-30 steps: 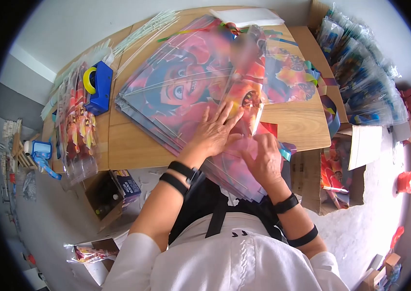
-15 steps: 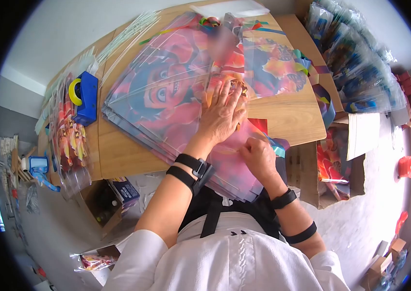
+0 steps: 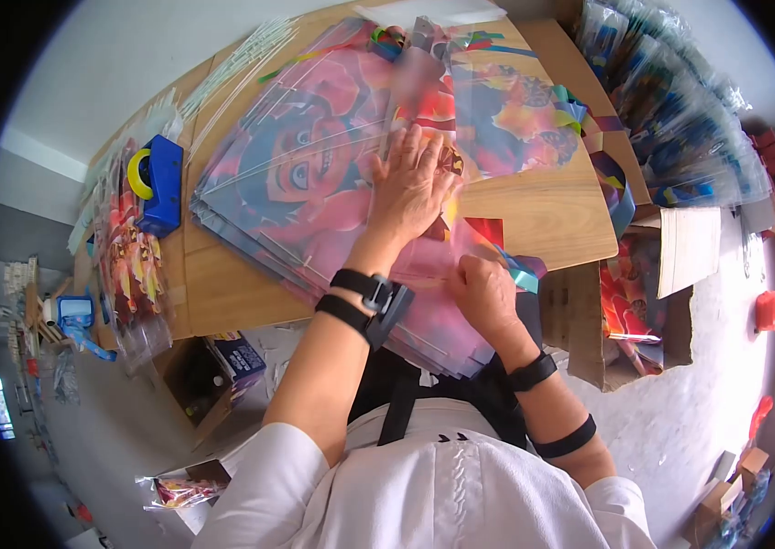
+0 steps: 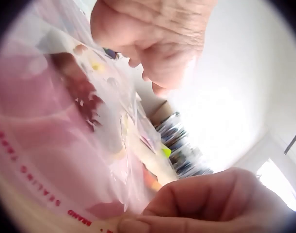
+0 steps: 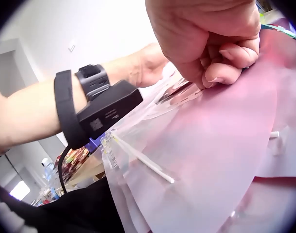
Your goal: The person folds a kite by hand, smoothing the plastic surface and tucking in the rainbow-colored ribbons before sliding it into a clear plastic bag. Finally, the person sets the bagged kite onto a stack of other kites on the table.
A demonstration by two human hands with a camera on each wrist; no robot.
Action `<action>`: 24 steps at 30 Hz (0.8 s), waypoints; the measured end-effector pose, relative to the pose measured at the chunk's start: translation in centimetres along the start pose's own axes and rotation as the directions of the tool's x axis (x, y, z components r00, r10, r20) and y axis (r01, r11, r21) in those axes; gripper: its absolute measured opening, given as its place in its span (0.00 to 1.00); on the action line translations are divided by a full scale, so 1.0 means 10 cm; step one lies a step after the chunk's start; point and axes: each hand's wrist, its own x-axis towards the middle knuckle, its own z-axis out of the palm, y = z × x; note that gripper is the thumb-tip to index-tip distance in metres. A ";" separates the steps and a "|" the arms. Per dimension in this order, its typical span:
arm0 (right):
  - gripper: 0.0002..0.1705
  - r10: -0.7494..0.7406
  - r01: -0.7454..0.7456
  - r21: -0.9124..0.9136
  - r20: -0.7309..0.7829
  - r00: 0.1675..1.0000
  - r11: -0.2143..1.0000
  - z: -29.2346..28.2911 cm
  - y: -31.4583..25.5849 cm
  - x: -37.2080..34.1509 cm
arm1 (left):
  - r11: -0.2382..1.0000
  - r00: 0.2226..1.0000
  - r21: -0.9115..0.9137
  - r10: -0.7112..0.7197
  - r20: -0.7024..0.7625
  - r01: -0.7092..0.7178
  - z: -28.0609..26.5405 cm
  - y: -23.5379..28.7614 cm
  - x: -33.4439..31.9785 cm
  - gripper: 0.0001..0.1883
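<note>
A stack of printed, kite-shaped sheets (image 3: 314, 169) in pink and blue lies on the table, and a clear bag with a red-orange print (image 3: 436, 108) rests across it. The left hand (image 3: 406, 197) lies on this bag, palm down, fingers straight. Near the stack's lower right, the right hand (image 3: 488, 297) has its fingers curled. In the left wrist view, the right hand (image 4: 211, 201) pinches the end of a clear strip with red lettering (image 4: 51, 199) along the plastic. The right wrist view shows the right hand's curled fingers (image 5: 223, 70) against the pink sheet (image 5: 206, 131).
A blue tape dispenser (image 3: 164, 188) and bagged red prints (image 3: 131, 265) stand at the left. White sticks (image 3: 241, 64) lie at the back left. Colourful ribbons (image 3: 621, 197) hang by the right edge, near a cardboard box (image 3: 579, 320) and many bagged items (image 3: 671, 110).
The left hand has slid up the bag, away from the right hand, and lies flat on it. The right hand has drawn in its fingers. The head view has shifted slightly.
</note>
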 end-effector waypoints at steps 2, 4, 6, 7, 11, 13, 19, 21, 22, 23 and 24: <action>0.13 -0.023 0.024 0.013 -0.031 0.999 1.000 0.01 0.02 -0.01 | 0.995 0.999 0.090 0.047 0.024 -0.049 -0.07 -0.17 -0.15 0.30; 0.14 -0.015 0.015 -0.015 0.004 1.000 1.000 0.01 0.05 0.04 | 0.990 0.944 0.041 0.116 0.309 -0.135 -0.01 -0.48 -0.28 0.28; 0.14 -0.127 0.141 0.121 -0.111 0.986 0.983 0.01 0.12 0.04 | 0.993 0.958 -0.037 0.120 0.261 -0.114 -0.24 -0.53 -0.33 0.22; 0.12 -0.063 0.087 0.258 -0.100 0.993 0.962 -0.05 0.12 0.00 | 0.970 0.971 -0.243 0.052 0.235 0.007 -0.41 -0.53 -0.38 0.21; 0.11 0.203 -0.183 0.389 -0.011 0.979 0.903 -0.16 -0.01 -0.09 | 0.960 0.992 -0.279 0.033 0.120 0.001 -0.68 -0.50 -0.77 0.17; 0.15 -0.142 0.190 0.256 -0.197 0.970 0.948 -0.09 0.00 -0.08 | 0.947 1.000 -0.321 -0.004 0.014 0.008 -0.66 -0.47 -0.98 0.17; 0.20 -0.131 0.213 0.223 -0.332 0.934 0.951 0.04 -0.05 0.15 | 0.543 0.839 -0.679 -0.502 0.209 0.494 -0.62 -0.48 -1.02 0.21; 0.19 -0.045 0.140 0.392 -0.243 0.969 0.909 0.06 0.07 0.29 | 0.512 0.843 -0.685 -0.438 0.312 0.519 -0.67 -0.49 -0.90 0.22; 0.19 -0.060 0.156 0.387 -0.249 0.967 0.909 0.08 0.10 0.31 | 0.292 0.755 -0.729 -0.476 0.451 0.620 -0.66 -0.48 -0.80 0.21; 0.17 0.099 -0.003 0.519 -0.157 0.983 0.855 0.05 0.07 0.34 | 0.061 0.663 -0.728 -0.470 0.583 0.683 -0.65 -0.44 -0.69 0.21; 0.17 0.239 -0.160 0.627 -0.043 0.970 0.763 0.00 0.02 0.38 | 0.009 0.640 -0.736 -0.502 0.581 0.676 -0.63 -0.35 -0.59 0.18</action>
